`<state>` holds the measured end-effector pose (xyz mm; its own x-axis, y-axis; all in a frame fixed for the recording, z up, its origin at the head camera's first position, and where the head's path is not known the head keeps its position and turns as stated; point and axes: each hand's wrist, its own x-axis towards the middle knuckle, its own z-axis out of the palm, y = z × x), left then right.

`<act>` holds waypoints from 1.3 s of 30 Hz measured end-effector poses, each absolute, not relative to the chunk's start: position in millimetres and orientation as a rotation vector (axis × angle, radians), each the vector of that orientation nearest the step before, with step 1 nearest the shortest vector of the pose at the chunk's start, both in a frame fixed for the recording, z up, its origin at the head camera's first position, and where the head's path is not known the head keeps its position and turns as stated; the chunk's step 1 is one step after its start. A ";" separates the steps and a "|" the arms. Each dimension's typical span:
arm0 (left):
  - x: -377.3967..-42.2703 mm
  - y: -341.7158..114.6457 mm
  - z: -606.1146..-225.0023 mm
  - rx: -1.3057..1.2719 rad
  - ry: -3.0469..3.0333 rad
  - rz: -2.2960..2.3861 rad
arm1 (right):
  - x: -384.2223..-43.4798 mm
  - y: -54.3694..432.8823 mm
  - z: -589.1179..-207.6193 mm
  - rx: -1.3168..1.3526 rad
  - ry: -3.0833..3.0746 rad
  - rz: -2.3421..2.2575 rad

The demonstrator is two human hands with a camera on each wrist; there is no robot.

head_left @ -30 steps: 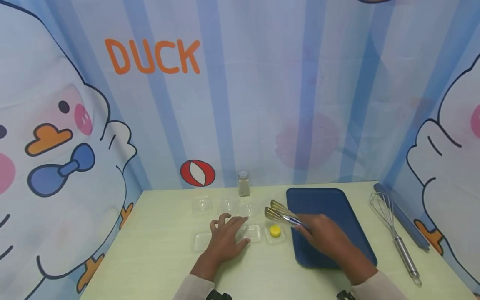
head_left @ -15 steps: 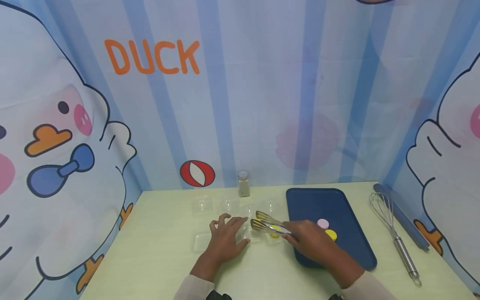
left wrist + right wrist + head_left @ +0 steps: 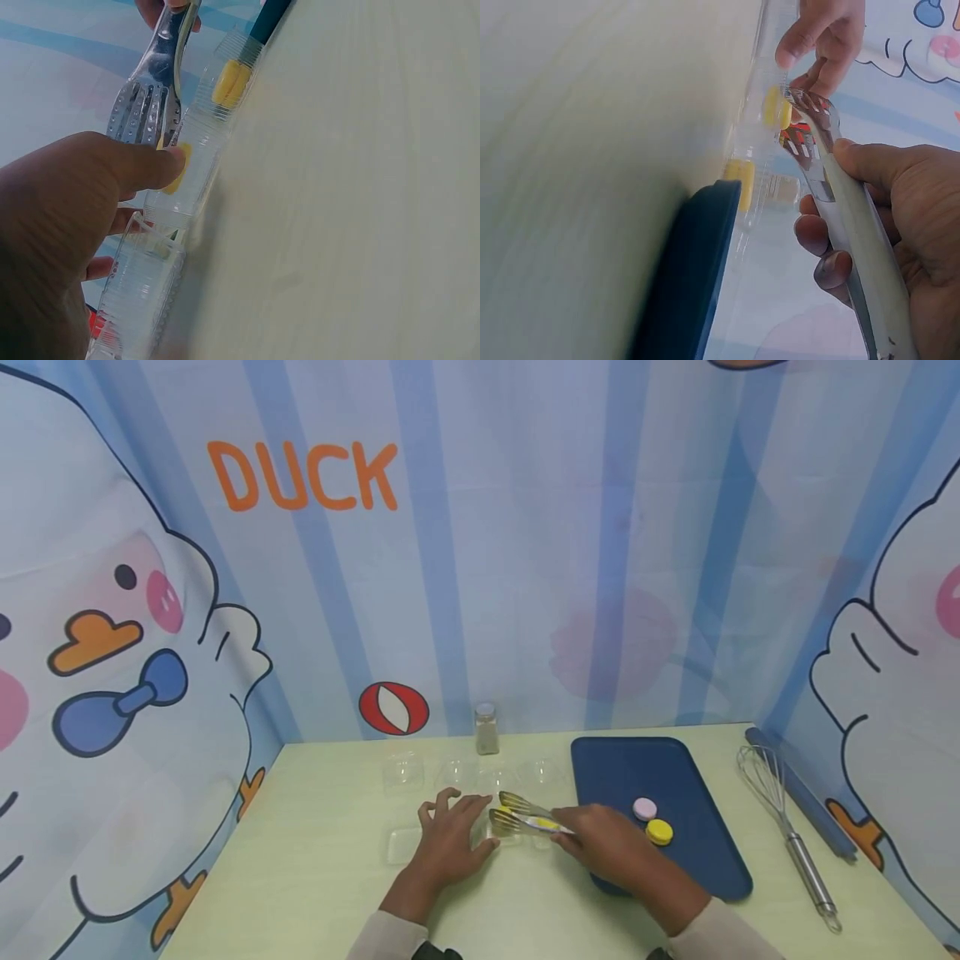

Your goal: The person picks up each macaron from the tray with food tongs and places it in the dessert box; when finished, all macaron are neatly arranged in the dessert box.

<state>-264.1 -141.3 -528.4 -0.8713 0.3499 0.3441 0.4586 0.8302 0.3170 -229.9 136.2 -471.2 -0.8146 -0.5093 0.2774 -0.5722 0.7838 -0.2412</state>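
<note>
My right hand (image 3: 611, 847) grips metal tongs (image 3: 847, 210), whose slotted tips reach over a clear plastic box. A yellow macaron (image 3: 776, 109) is at the tips, low in that box (image 3: 199, 169). My left hand (image 3: 453, 839) holds the same box at its left end, thumb at the front and fingers behind. In the left wrist view the thumb partly covers the macaron. Just to the right, a second yellow macaron (image 3: 231, 82) sits in another clear box (image 3: 244, 49). On the blue tray (image 3: 626, 768) lie a pink macaron (image 3: 645, 809) and a yellow one (image 3: 659, 832).
Left of my left hand is another clear box (image 3: 403, 845). Several clear lids (image 3: 403, 770) stand in a row behind, with a small jar (image 3: 487, 731) at the back. A whisk (image 3: 795, 839) and a blue-grey rod (image 3: 806, 797) lie at the far right.
My right hand has moved left and slightly down with the tongs, from the right-hand box to the middle one. The pink and yellow macarons on the tray came into view. My left hand stayed put.
</note>
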 end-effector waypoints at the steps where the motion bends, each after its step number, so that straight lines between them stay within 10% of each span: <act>1: -264.0 -141.1 -528.2 -0.616 -2.741 -0.576 | -230.2 135.5 -471.6 0.859 -2.773 0.456; 39: -259.4 -173.9 -523.4 -0.541 -2.757 -0.589 | -224.2 162.0 -467.7 0.721 -2.773 0.508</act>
<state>-259.4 -173.9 -523.4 -0.8937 0.3007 0.3331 0.4106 0.8475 0.3366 -224.2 162.0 -467.7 -0.8521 -0.4260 0.3040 -0.5062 0.8185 -0.2717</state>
